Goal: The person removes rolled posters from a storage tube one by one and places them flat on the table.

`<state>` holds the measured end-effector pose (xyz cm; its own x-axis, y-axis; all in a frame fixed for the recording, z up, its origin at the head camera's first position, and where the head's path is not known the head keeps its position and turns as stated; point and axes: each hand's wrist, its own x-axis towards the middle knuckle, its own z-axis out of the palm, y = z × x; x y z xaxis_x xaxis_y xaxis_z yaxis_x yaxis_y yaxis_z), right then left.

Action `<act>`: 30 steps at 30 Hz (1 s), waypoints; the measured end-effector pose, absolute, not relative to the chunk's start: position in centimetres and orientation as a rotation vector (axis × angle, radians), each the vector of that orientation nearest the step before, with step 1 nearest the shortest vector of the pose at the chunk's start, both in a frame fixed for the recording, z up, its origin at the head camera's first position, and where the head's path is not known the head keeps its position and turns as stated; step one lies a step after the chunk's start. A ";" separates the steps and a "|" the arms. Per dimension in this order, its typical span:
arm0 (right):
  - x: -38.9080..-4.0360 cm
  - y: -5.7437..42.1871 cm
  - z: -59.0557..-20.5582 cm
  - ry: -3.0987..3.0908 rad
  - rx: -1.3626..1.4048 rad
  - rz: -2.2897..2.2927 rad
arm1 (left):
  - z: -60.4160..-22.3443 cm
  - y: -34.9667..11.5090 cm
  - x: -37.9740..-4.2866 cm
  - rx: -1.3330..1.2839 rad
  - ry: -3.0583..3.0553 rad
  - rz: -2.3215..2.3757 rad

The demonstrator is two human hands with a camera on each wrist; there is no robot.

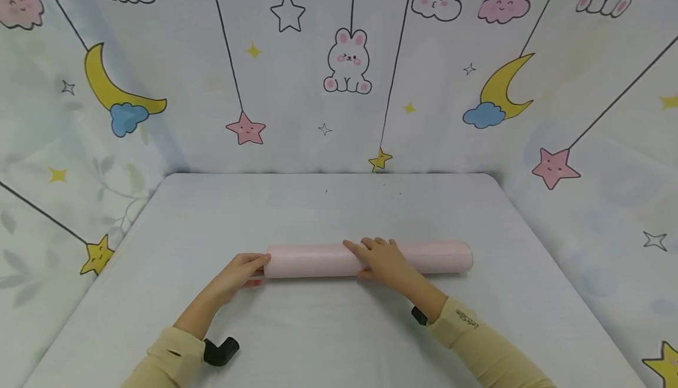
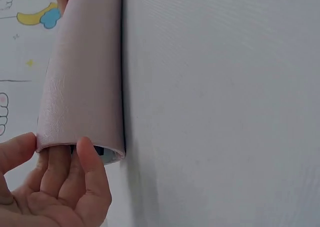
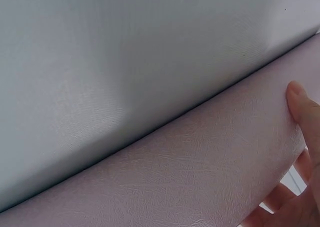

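Note:
A long pink roll (image 1: pixel 318 260) of finely creased sheet lies crosswise on the white table. At its left end my left hand (image 1: pixel 241 276) pinches the rim. The left wrist view shows several fingers of that hand (image 2: pixel 62 187) tucked inside the open end, the thumb outside at the rim. Something dark shows within the opening. Across the roll's middle, my right hand (image 1: pixel 389 264) grips it from above, thumb on the near side and fingers over the far side. In the right wrist view the thumb (image 3: pixel 298 99) presses the roll's creased surface (image 3: pixel 200 167).
The white table (image 1: pixel 328 211) reaches back to a cloth backdrop (image 1: pixel 296 82) printed with rabbits, moons and stars. Similar printed cloth stands along both sides. A black wrist mount (image 1: pixel 221 351) sticks out by the left sleeve, another (image 1: pixel 419 315) by the right.

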<state>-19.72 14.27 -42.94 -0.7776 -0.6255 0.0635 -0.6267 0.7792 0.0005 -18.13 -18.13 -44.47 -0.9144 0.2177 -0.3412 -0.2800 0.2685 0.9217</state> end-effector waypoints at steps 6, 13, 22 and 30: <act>-19.8 14.6 -42.9 -2.938 0.994 0.042 | -45.0 -18.4 -18.5 -0.006 2.088 1.724; -19.9 15.2 -43.0 -2.915 1.006 0.065 | -45.2 -18.6 -18.8 0.077 2.078 1.734; -20.1 16.1 -42.8 -2.911 1.009 0.089 | -45.5 -18.4 -19.2 0.102 2.114 1.722; -20.3 16.7 -43.1 -2.917 0.993 0.079 | -45.8 -17.9 -19.7 0.100 2.091 1.705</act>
<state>-20.32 16.66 -43.12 -0.7910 -0.6076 0.0723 -0.6106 0.7914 -0.0292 -19.66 -17.93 -45.76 -0.9016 0.3245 -0.2860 -0.2149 0.2378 0.9472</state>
